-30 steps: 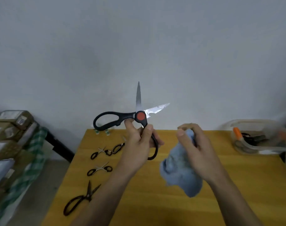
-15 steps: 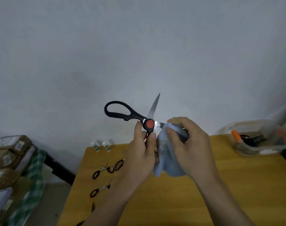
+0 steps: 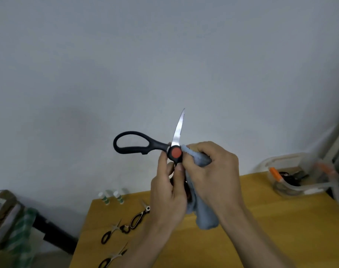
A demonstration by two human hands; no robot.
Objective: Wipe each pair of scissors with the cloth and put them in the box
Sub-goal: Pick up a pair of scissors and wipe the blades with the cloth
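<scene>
Head view. Yellow wooden counter (image 3: 261, 238) against plain grey-white wall (image 3: 164, 55). At left, beyond counter edge: stacked cardboard boxes (image 3: 0, 206) and green-checked cloth (image 3: 21, 235). At counter's far left edge: small white bottles with green bands (image 3: 111, 197), upright. On counter's left part: three small pairs of scissors, one with black-and-tan handles (image 3: 138, 218) nearest the wrist, one with black handles (image 3: 112, 232) just beside it, one more (image 3: 112, 257) nearer, cut by frame edge. At far right of counter: clear plastic box (image 3: 300, 175), open-topped, holding dark scissors and an orange-capped item; contents blurred.

Large kitchen scissors (image 3: 145, 147) held raised above counter, in front of wall. Black handles, orange-red pivot disc, blades spread wide. One serrated blade pointing up, slightly curved in the wide lens; one handle loop projecting left. Other blade hidden inside blue cloth (image 3: 203, 213).

Left hand (image 3: 168, 192) clamped on lower handle just below pivot, thumb beside the disc. Right hand (image 3: 211, 175) closed around blue cloth, pinching it over hidden blade right against pivot. Cloth tail hanging below both hands. Hands touching.
</scene>
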